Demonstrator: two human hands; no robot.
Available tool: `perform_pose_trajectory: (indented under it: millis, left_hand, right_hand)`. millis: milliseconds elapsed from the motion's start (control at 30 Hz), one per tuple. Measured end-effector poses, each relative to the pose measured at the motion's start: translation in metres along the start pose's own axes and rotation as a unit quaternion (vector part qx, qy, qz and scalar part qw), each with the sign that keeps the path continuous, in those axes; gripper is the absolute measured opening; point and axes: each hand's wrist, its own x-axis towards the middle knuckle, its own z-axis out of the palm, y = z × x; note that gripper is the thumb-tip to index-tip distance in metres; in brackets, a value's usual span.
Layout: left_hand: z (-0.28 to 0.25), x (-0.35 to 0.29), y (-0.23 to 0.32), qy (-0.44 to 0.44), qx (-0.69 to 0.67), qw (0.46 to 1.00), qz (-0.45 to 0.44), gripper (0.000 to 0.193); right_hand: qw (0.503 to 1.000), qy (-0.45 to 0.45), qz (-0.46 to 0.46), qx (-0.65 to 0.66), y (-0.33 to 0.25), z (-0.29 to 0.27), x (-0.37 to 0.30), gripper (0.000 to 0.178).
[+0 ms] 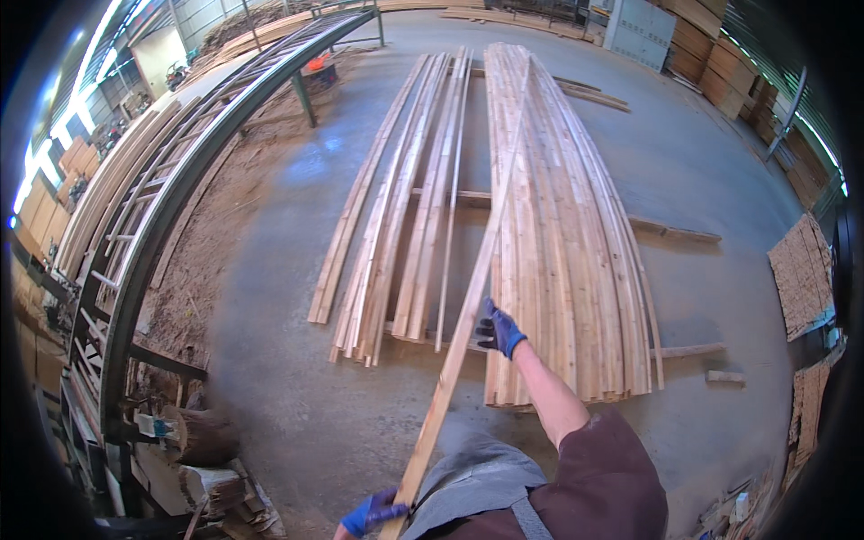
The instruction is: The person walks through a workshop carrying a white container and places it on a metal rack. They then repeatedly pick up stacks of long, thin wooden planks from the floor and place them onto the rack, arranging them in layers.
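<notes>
I hold one long thin wooden slat point(468, 315) that runs from my waist out over the floor, its far end resting on the right stack. My right hand point(498, 329), in a blue glove, grips the slat partway along. My left hand point(372, 514), also blue-gloved, grips its near end at the bottom edge. The slat lies slanted across the left edge of a wide stack of long slats point(562, 234) on the concrete floor. A narrower, looser pile of slats point(405, 225) lies to the left of it.
A long green steel roller frame point(171, 207) curves along the left, with sawdust beside it. Wood offcuts point(202, 477) sit at the lower left. Stacked lumber point(711, 54) lines the far right wall. Brown boards point(801, 270) lie at the right.
</notes>
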Motion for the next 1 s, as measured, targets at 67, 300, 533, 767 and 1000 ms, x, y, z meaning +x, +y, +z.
perform_pose_trajectory:
  millis: [67, 300, 533, 767, 1000]
  left_hand:
    - [-0.035, -0.033, -0.020, 0.021, -0.028, 0.999, -0.022, 0.058]
    - [-0.194, -0.147, -0.040, 0.082, -0.160, 0.982, -0.066, 0.054]
    - [-0.384, -0.067, 0.185, 0.091, 0.183, 0.978, 0.047, 0.068]
    - [-0.580, -0.010, 0.290, 0.086, 0.251, 0.964, -0.026, 0.065]
    - [-0.758, -0.132, 0.329, 0.071, 0.264, 0.961, 0.033, 0.048]
  right_hand:
    - [0.998, -0.024, 0.004, 0.052, -0.005, 0.035, 0.041, 0.072]
    - [0.990, -0.031, 0.002, 0.136, 0.041, 0.210, 0.105, 0.059]
    - [0.992, -0.051, 0.037, 0.106, 0.085, 0.424, 0.079, 0.035]
    - [0.984, -0.119, 0.089, 0.097, 0.115, 0.654, 0.059, 0.037]
    - [0.978, -0.202, 0.028, 0.041, 0.060, 0.785, 0.120, 0.052]
